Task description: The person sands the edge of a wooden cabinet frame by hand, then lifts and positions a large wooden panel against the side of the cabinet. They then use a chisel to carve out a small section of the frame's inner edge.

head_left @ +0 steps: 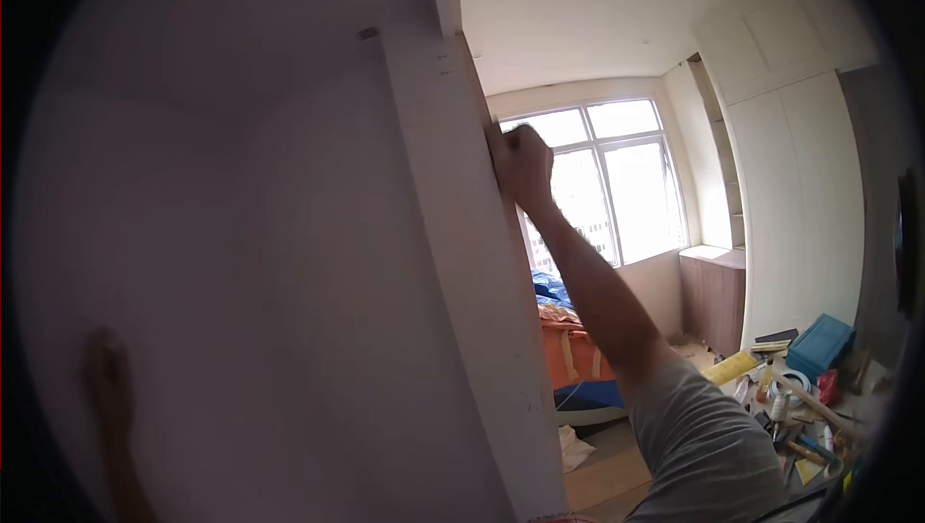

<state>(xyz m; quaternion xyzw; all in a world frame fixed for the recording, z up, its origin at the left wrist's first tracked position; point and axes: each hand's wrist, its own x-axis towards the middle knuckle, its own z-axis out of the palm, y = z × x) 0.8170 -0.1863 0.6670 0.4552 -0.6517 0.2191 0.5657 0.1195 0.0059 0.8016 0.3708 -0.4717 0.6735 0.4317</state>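
Observation:
My right hand [528, 168] is raised with the arm stretched out, its fingers closed at the inner edge of the pale door frame [438, 234]. A thin dark strip shows between the hand and the frame; whether it is a held object or part of the frame I cannot make out. My left hand [109, 380] is low on the left, in shadow and blurred, close to the wide shaded white panel [260, 263]. Its fingers do not show clearly, nor whether it touches the panel.
Beyond the frame is a bright window [617, 186] with orange and blue bags [570, 349] below it. On the right, a teal case [820, 346], white tape roll [792, 386] and several scattered tools lie near a tall white cabinet [805, 214].

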